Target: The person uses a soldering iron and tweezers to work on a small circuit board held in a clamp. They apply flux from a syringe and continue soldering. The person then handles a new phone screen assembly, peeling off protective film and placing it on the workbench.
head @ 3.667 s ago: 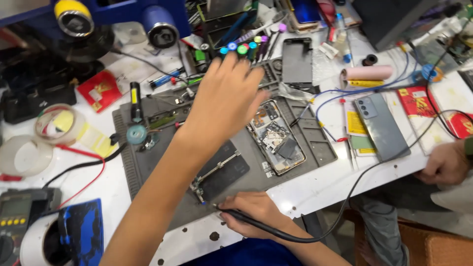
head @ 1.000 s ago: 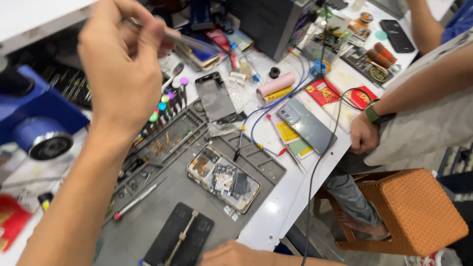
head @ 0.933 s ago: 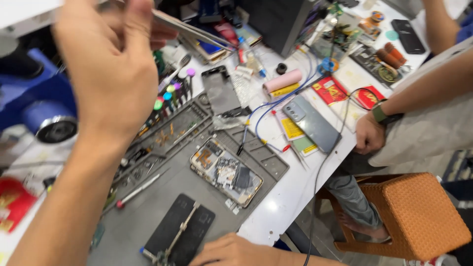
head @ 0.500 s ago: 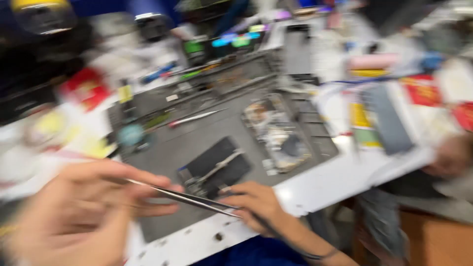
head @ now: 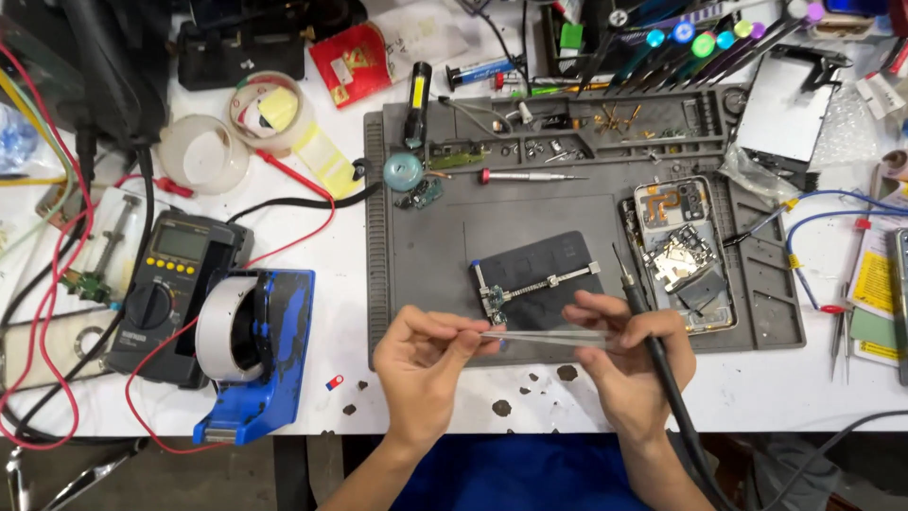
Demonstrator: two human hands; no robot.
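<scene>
- Left hand [head: 424,364] pinches the near end of a pair of tweezers [head: 544,335], thumb and fingers together on the metal; the tips run out toward three o'clock.
- Right hand [head: 632,364] meets those tips with its fingertips while its palm grips a soldering iron [head: 648,341], nib angled up to eleven o'clock, cord trailing off at five o'clock.
- Just above both hands, at twelve o'clock, a small circuit board [head: 493,301] sits clamped in a slide-bar holder [head: 539,282] on the grey work mat [head: 426,246].
- This looks like a tool-readying step: tweezers being set or wiped, the board untouched.
- Next move calls for a steady tweezers tip on the board, iron brought in beside it.
- At two o'clock lies an opened phone [head: 681,254]; at nine o'clock a blue tape dispenser [head: 251,355] and a multimeter [head: 168,284].
</scene>
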